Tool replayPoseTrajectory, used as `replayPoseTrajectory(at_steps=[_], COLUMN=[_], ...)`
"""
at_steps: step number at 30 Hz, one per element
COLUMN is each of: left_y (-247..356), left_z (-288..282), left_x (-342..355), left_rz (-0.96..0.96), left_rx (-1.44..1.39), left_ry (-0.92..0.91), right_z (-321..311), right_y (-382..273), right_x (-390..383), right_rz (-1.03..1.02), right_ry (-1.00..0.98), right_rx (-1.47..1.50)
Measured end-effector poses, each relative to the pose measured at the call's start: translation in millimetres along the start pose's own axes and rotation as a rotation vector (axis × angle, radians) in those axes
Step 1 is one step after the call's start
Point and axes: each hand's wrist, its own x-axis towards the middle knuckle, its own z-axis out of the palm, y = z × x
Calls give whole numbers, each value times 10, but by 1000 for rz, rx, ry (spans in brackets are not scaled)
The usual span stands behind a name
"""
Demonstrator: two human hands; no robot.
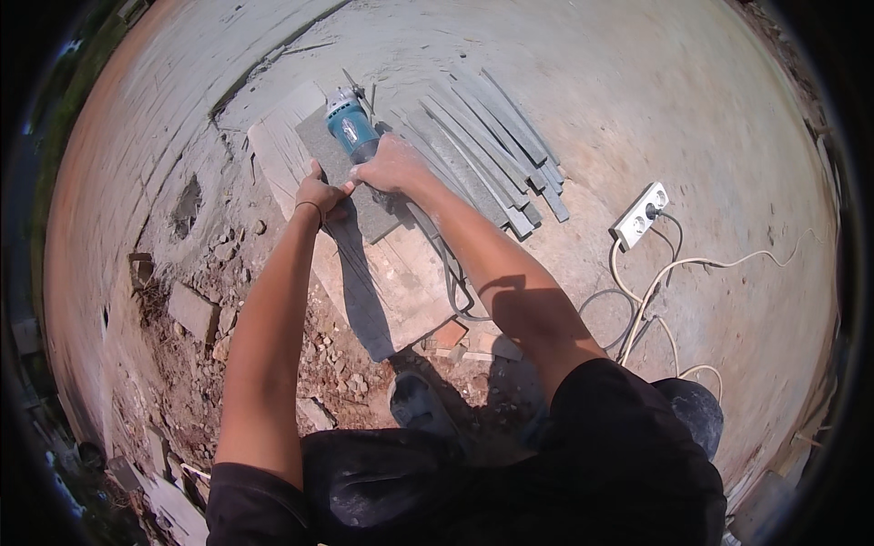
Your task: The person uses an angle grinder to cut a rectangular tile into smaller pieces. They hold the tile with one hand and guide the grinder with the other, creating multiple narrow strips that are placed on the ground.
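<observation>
A teal angle grinder (350,127) lies across a grey stone tile (320,136), its metal head pointing away from me. My right hand (393,166) is wrapped round the grinder's rear body. On the tile's left side rests my left hand (322,195), its thumb and a finger spread apart, the fingertip close to my right hand. The other left fingers are partly hidden. Beneath the tile is a pale, dusty board (401,282), crossed by a dark shadow. The grinder's disc is hard to make out.
Several narrow grey stone strips (496,136) lie stacked to the right. A white power strip (641,216) with a dark plug sits farther right, and a cream cable (701,261) loops nearby. Rubble and a broken block (194,310) cover the left ground. Brick pieces (450,334) lie near my foot.
</observation>
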Motion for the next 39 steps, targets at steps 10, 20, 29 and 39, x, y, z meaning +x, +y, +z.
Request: replayPoseTrajectory(at_steps=[10, 20, 29, 39], left_y=[29, -1, 14, 13], left_z=[-6, -33, -21, -22], left_x=[-55, -63, -76, -79], left_rz=[-14, -10, -9, 4], left_rx=[-101, -142, -123, -149], left_ry=[-49, -66, -62, -94], right_z=[203, 272, 243, 256], right_y=[-36, -49, -46, 54], right_x=[666, 637, 575, 484], right_rz=[-41, -25, 1, -28], right_ry=[-5, -24, -86, -53], right_rx=[25, 81, 54, 22])
